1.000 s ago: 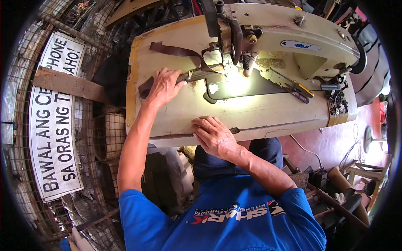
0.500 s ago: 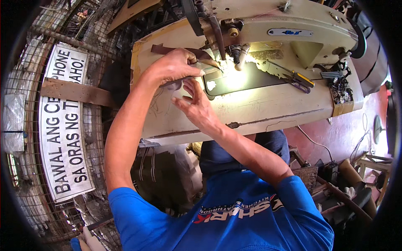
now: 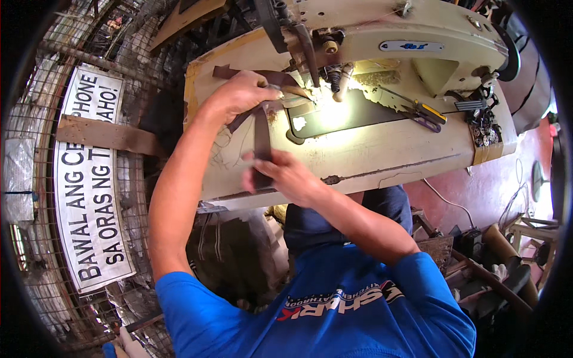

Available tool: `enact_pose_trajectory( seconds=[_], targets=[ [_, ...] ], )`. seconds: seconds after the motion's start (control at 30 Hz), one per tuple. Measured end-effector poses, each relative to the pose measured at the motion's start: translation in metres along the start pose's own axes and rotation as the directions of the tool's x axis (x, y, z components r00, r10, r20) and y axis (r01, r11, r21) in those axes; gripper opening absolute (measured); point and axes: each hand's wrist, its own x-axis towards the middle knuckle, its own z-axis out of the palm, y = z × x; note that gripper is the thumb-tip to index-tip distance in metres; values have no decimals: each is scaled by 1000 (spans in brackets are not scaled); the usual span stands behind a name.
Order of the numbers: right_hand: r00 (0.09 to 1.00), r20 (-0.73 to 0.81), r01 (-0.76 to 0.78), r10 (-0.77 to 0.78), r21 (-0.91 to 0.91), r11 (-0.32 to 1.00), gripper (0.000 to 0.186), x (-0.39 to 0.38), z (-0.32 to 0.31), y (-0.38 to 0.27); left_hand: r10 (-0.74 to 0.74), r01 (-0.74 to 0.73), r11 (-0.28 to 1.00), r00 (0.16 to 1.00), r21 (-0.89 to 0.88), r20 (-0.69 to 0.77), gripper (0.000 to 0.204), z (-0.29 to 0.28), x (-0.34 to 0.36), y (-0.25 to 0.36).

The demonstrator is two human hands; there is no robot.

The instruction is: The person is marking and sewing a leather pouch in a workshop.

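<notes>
At the left of the sewing machine's needle area, my left hand is closed on a dark brown strip, pinching it between thumb and fingers. One end of this material lies on the table beyond the hand, and part of it runs toward the brightly lit presser foot. My right hand, slightly blurred, grips a brown strip that hangs down from beside my left hand toward the table's front edge. Whether these are one strip or several I cannot tell. Loose threads trail below my left wrist.
A yellow-and-black handled tool and a purple-handled cutter lie right of the needle. Small metal parts are heaped at the table's right end. A wire mesh wall with a white sign stands at left.
My right hand has moved down toward the table's front edge and now draws a brown strip straight. My left hand has barely shifted.
</notes>
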Motion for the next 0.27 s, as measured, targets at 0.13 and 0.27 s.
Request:
enact_pose_trajectory(
  seconds=[0.13,0.27],
  targets=[
    [972,-236,-154,17,-578,801,30,-71,-21,-58,-105,105,994,994,15,-10,32,-3,-14,-49],
    [970,-175,-168,-170,-984,55,28,-58,-61,-97,-22,125,941,950,315,-312,50,28,-32,-97]
  ],
)
